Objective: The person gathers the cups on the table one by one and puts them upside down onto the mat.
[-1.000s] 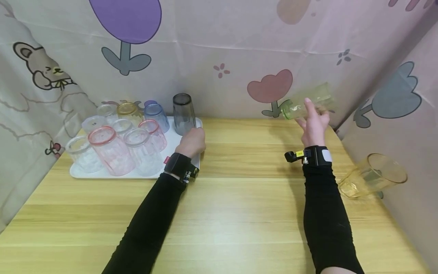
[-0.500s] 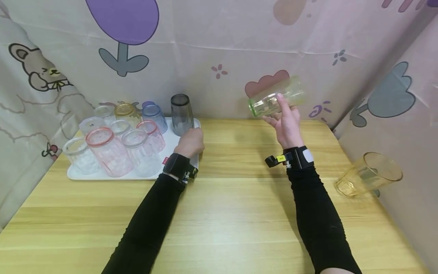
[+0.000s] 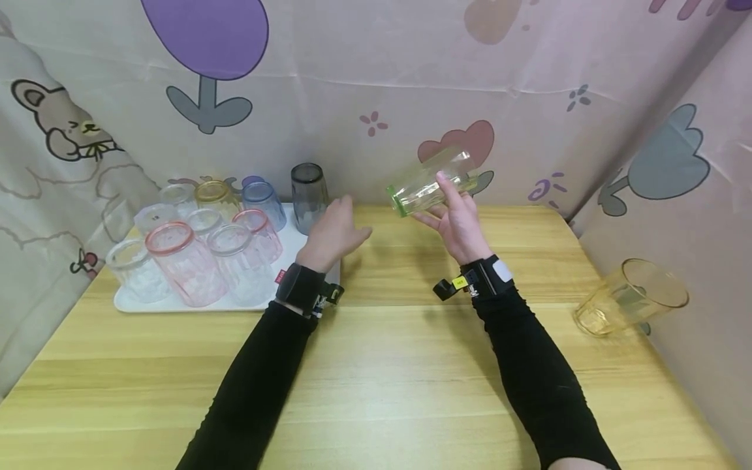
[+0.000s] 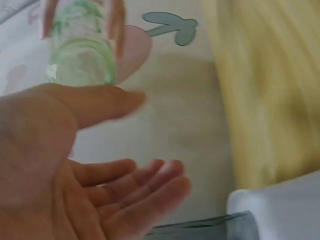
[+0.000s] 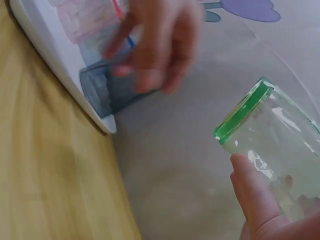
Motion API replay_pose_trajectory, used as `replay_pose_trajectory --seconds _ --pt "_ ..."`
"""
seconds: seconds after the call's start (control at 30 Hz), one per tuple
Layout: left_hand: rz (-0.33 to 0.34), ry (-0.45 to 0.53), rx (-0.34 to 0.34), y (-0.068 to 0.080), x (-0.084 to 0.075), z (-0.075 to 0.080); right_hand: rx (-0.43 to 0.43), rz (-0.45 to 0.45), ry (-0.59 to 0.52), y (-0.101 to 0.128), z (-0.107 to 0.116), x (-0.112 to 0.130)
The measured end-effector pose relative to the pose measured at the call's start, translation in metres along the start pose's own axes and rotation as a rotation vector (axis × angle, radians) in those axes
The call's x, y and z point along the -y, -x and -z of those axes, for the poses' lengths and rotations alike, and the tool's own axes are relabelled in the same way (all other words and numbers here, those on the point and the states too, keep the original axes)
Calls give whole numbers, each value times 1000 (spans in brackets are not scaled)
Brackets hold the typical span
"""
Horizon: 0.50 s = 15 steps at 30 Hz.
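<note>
1. Nearest the person, the wooden table (image 3: 376, 365) is bare planking across its whole front, with plenty of room for both forearms to swing.
2. At the right edge a yellow tumbler (image 3: 631, 297) lies tipped on its side against the curtain wall (image 3: 693, 215). A careless sweep of the right sleeve could, I judge, roll it off the table.
3. In mid-table the left hand (image 3: 335, 232) hovers off the surface with fingers relaxed and spread, holding nothing, palm turned toward the other hand.
4. The right hand (image 3: 455, 219) grips a green-rimmed clear glass (image 3: 429, 183) in the air, tilted almost level with its mouth toward the left hand. The fingers curl round its body only, so a slip between the hands is the likely risk.
5. Farther left, the white tray (image 3: 305, 248) carries a crowd of upturned tumblers. The grey tumbler (image 3: 308, 196) stands at its near-right corner, just beside the left hand, and a bump there could topple it.
6. Open room on the tray looks scarce. The free strip lies between the grey tumbler and the tray's right rim.
</note>
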<state>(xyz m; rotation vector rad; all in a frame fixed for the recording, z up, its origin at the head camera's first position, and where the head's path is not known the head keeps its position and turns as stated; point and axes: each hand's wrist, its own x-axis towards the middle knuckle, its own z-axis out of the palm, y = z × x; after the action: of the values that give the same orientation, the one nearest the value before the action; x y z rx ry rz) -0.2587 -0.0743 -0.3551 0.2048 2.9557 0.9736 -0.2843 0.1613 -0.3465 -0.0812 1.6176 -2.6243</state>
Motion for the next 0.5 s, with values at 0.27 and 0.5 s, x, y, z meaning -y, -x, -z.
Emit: replay_pose_trajectory --seconds 0.27,0.5 --pt "-178 57 -117 8 -20 7 36 -89 15 5 -14 -13" --pt "-341 -7 -168 14 -29 11 94 -168 -38 14 -23 -22"
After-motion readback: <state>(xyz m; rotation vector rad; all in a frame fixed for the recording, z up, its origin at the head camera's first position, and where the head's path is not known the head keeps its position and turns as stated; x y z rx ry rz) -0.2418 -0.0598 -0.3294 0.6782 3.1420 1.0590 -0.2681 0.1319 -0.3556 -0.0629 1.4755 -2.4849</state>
